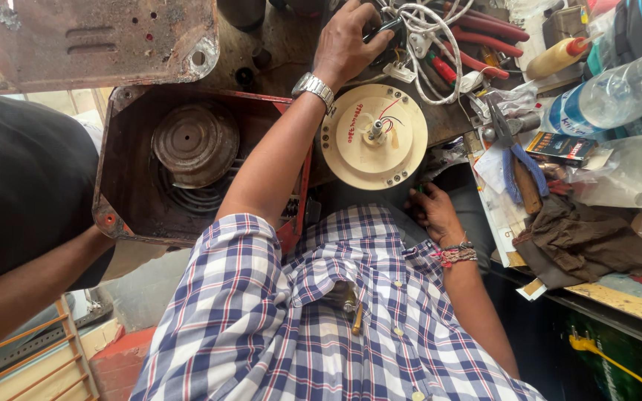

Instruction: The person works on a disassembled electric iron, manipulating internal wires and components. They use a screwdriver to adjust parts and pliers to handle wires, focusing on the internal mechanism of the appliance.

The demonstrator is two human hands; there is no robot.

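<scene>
Left grip (347, 44) clasps a black tool (384, 33) over the cluttered workbench (626, 297).

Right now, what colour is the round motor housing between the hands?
Cream, with red handwriting on it, the round motor housing shows best in the head view.

Colours here are all over the place. The shirt (321, 319) is a plaid of white, navy blue and thin red lines. The round motor disc (374, 137) is cream with red scribble and a red and a black wire at its hub. The metal box (187, 163) is rusty brown with a red-painted edge, and the plate (91, 41) above it is the same rust. Cables (429, 37) are white, some red. Pliers (518, 160) have blue handles. The squeeze bottle (559, 53) is yellowish with a red cap. The rag (581, 238) is dark brown. The wristwatch (313, 87) is silver.
</scene>
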